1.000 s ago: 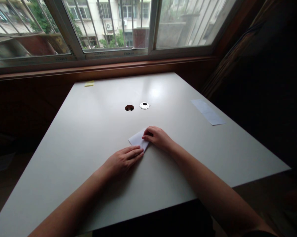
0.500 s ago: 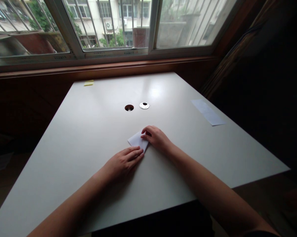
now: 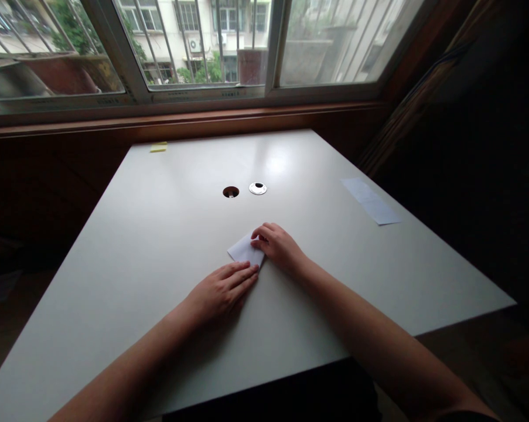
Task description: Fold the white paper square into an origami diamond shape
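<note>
A small folded piece of white paper (image 3: 243, 251) lies on the white table between my hands. My left hand (image 3: 224, 288) rests with outstretched fingers along its near edge, the fingertips pressing on the near corner. On the far right side, my right hand (image 3: 279, 246) pinches the paper's edge between thumb and curled fingers. Part of the sheet is covered by both hands.
The white table (image 3: 150, 234) has a round cable hole (image 3: 231, 192) with its metal ring cover (image 3: 258, 188) beside it. Yellow sticky notes (image 3: 159, 147) lie at the far left edge. A flat strip of white paper (image 3: 370, 201) lies near the right edge.
My left fingers have slid slightly to the right along the paper's near edge. My right hand keeps its pinch in nearly the same place.
</note>
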### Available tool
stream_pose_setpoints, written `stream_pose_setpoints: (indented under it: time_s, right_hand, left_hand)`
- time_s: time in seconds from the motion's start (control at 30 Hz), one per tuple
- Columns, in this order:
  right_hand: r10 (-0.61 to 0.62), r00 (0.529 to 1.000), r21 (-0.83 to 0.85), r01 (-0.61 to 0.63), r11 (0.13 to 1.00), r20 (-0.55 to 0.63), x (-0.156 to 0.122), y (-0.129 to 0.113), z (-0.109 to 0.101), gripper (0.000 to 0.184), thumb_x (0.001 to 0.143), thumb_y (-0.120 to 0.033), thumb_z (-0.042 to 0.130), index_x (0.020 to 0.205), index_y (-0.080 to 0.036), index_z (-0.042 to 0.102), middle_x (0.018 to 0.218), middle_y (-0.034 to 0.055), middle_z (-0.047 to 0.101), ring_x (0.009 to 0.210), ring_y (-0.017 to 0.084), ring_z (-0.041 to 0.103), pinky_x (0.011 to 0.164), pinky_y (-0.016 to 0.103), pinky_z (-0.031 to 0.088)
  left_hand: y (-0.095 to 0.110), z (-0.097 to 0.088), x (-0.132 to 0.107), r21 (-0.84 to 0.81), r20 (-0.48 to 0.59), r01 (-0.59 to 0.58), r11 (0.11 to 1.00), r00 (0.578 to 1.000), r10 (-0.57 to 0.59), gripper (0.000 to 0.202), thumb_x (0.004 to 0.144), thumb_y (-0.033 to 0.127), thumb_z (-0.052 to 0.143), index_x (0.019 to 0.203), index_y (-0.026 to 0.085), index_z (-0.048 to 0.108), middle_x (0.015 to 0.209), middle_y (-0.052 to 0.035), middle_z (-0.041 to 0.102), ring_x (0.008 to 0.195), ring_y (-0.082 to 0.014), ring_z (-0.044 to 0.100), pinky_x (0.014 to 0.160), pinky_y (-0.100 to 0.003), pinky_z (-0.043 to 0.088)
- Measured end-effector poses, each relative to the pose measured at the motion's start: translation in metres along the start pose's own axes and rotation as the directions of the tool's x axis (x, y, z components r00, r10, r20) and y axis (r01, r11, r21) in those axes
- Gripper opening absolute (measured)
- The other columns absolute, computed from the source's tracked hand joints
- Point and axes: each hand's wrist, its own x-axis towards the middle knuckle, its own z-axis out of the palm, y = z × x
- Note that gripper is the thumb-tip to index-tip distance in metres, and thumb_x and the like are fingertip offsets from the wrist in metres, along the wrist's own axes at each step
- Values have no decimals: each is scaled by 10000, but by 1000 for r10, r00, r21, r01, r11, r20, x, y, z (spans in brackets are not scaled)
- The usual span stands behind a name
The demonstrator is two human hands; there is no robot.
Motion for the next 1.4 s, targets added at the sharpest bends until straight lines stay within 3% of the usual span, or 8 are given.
stream_pose_setpoints:
  time_s: [0.37, 0.63, 0.77, 0.93, 1.1, 1.4]
  right_hand:
    - [29, 999, 116, -26, 993, -25, 1, 1, -1, 83, 843, -213, 703, 895, -215, 638, 850, 14, 596, 808, 159, 548, 754, 283, 448]
    - [67, 986, 165, -41, 985, -154, -2, 0, -5, 96, 932, -293, 576, 936, -205, 614, 950, 41, 541, 783, 142, 581, 755, 299, 509]
    - [-33, 994, 110, 45, 993, -109, -3, 0, -6, 94, 917, -296, 597, 938, -221, 650, 977, 61, 554, 852, 175, 575, 802, 341, 516]
    - [-161, 987, 28, 161, 987, -11, -3, -4, -4, 218, 876, -322, 667, 1089, -275, 681, 1079, 80, 570, 987, 219, 544, 892, 385, 498]
    - [-186, 982, 26, 186, 982, 23, -3, -6, -4, 140, 890, -318, 652, 1008, -270, 710, 1118, 71, 578, 981, 205, 540, 921, 374, 486]
    - [-193, 980, 20, 192, 981, 43, -2, -6, -5, 161, 893, -343, 649, 1024, -287, 725, 1119, 65, 610, 981, 211, 537, 922, 373, 484]
  left_hand:
    - [1, 3, -2, -10, -9, 30, 999, 1000, -30, 452, 949, 219, 475, 1389, 116, 483, 1433, -99, 520, 1336, -239, 470, 1131, -401, 428]
    - [5, 1, -1, 27, -12, 140, 990, 990, -139, 461, 932, 220, 495, 1380, 110, 502, 1426, -110, 525, 1316, -264, 487, 1093, -432, 459]
    - [6, -3, 0, 56, -20, 201, 978, 979, -201, 469, 916, 203, 500, 1372, 95, 514, 1433, -118, 517, 1315, -282, 482, 1105, -443, 440]
    - [7, -3, -1, 51, -17, 226, 973, 974, -225, 493, 911, 214, 501, 1390, 96, 494, 1452, -126, 493, 1324, -290, 468, 1104, -456, 427]
    - [6, -2, -1, 50, -17, 223, 974, 975, -222, 487, 908, 205, 498, 1383, 101, 504, 1442, -128, 504, 1312, -293, 478, 1100, -460, 432]
    - [4, -2, -2, 30, -68, 168, 985, 984, -166, 462, 883, 167, 499, 1334, 79, 551, 1387, -158, 552, 1294, -291, 505, 1109, -466, 445]
